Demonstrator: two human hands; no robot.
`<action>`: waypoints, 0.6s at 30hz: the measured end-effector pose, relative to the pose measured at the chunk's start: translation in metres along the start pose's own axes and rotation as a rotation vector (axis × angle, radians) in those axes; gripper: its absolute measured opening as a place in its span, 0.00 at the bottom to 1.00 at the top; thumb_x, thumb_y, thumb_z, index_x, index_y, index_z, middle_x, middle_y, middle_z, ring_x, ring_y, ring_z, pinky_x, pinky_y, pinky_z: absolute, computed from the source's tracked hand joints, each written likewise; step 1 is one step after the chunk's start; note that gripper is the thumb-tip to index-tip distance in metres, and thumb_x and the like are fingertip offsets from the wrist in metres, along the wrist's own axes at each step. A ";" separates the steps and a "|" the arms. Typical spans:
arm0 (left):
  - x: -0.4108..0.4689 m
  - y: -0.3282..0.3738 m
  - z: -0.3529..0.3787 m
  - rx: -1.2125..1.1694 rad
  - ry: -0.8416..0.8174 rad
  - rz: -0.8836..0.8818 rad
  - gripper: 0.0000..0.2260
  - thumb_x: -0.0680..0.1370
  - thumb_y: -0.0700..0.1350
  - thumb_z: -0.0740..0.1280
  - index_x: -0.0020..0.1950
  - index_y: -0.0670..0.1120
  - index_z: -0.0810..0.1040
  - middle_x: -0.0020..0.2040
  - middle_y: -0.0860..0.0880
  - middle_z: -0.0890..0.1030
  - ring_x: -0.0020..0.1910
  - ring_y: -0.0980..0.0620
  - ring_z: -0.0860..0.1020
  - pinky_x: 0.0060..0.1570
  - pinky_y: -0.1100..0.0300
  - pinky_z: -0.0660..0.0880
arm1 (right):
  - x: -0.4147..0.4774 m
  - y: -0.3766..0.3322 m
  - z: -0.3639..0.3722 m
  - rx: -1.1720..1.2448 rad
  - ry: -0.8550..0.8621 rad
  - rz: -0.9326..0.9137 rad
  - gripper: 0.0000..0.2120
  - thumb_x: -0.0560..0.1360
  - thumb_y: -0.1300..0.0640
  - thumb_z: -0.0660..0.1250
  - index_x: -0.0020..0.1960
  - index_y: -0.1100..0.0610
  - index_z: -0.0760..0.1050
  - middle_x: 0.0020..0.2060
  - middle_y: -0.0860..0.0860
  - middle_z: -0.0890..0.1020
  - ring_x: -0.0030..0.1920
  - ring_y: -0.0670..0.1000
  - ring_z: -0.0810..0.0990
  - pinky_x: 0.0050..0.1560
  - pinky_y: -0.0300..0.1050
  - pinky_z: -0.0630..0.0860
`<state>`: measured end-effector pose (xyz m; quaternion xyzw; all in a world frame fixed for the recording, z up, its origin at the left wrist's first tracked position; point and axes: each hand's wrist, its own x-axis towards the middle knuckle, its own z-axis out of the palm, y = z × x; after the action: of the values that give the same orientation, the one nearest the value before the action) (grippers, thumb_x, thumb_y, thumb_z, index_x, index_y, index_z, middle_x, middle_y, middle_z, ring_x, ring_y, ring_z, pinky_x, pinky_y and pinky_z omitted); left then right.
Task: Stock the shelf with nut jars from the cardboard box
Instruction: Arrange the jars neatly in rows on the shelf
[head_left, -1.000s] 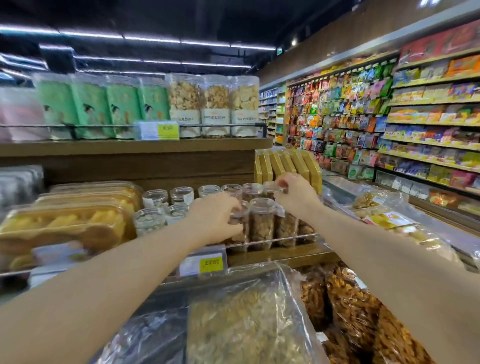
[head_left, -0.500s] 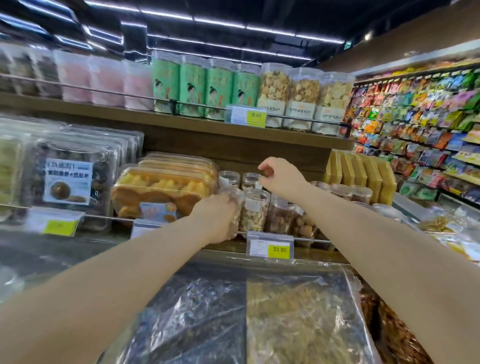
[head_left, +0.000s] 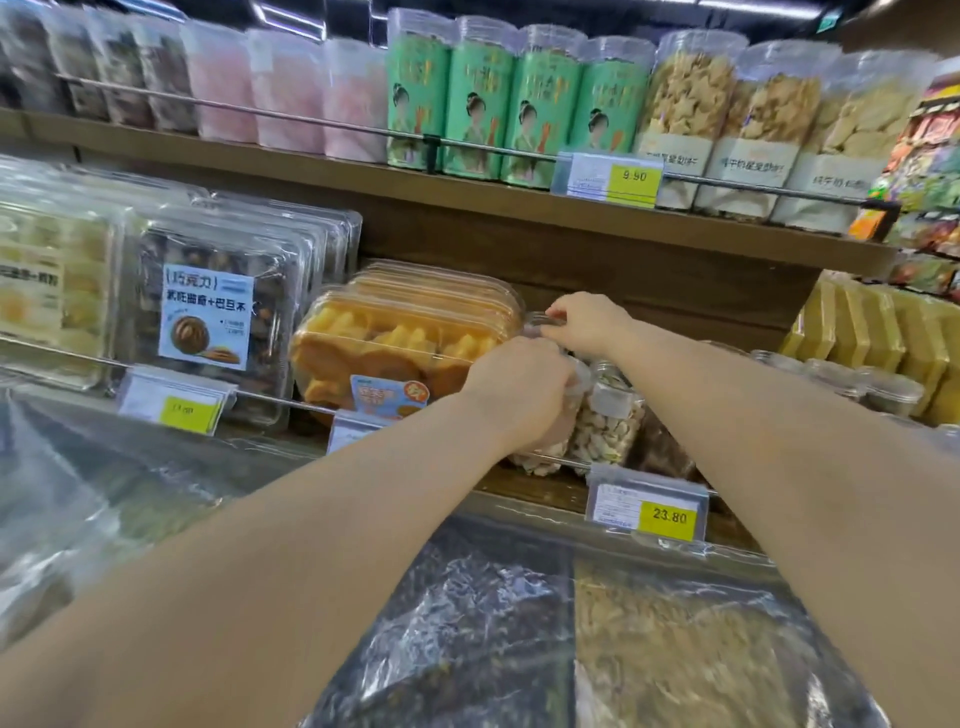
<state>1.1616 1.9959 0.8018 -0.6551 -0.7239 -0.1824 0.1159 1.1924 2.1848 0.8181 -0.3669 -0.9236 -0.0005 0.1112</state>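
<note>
Far left on the middle wooden shelf (head_left: 540, 491) stands a clear plastic box of dark chocolate cookies (head_left: 205, 317). Its white and blue label starts with "巧克力"; the smaller print is too soft for me to read. Below it clips a yellow price tag (head_left: 189, 413) with blurred digits. Next comes a clear clamshell of orange-yellow pastries (head_left: 405, 338), with an orange sticker I cannot make out.

Just beside that clamshell, my left hand (head_left: 519, 384) grips a clear round plastic jar of pale nuts (head_left: 543, 460). The fingers wrap closely round its upper part, so only the base shows, sitting at the shelf's front rail. My right hand (head_left: 587, 322) reaches further back, fingers bent down onto the clear lid of a rear jar (head_left: 537, 318). Whether they actually grip it I cannot tell.

Touching the held jar on its right is a second clear jar of pale nuts (head_left: 608, 421), with a plain grey sticker near the top. On the shelf above, a yellow tag (head_left: 634, 176) reads "9.90". Lower right, another yellow tag (head_left: 670, 517) reads "23.80".
</note>
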 end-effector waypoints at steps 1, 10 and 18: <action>0.000 -0.001 0.001 -0.008 0.003 0.003 0.11 0.73 0.44 0.65 0.54 0.47 0.80 0.52 0.48 0.78 0.50 0.49 0.76 0.40 0.60 0.71 | 0.001 0.002 0.003 -0.019 -0.010 -0.010 0.20 0.75 0.43 0.64 0.62 0.52 0.76 0.60 0.53 0.79 0.59 0.57 0.76 0.58 0.53 0.74; -0.006 -0.004 0.004 -0.005 0.040 0.051 0.10 0.74 0.45 0.67 0.55 0.47 0.78 0.53 0.48 0.75 0.53 0.49 0.74 0.40 0.60 0.70 | 0.005 0.018 0.000 -0.031 -0.069 -0.094 0.15 0.75 0.53 0.67 0.61 0.47 0.74 0.62 0.49 0.78 0.62 0.53 0.75 0.62 0.52 0.71; 0.008 0.000 -0.004 0.024 -0.020 0.097 0.07 0.75 0.44 0.67 0.53 0.46 0.79 0.54 0.47 0.76 0.54 0.47 0.75 0.50 0.52 0.76 | -0.007 0.056 -0.029 0.097 -0.007 -0.031 0.20 0.78 0.55 0.64 0.69 0.54 0.71 0.67 0.52 0.74 0.67 0.52 0.72 0.65 0.45 0.66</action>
<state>1.1604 2.0015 0.8090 -0.6898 -0.6946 -0.1615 0.1253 1.2413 2.2189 0.8405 -0.3469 -0.9284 0.0437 0.1256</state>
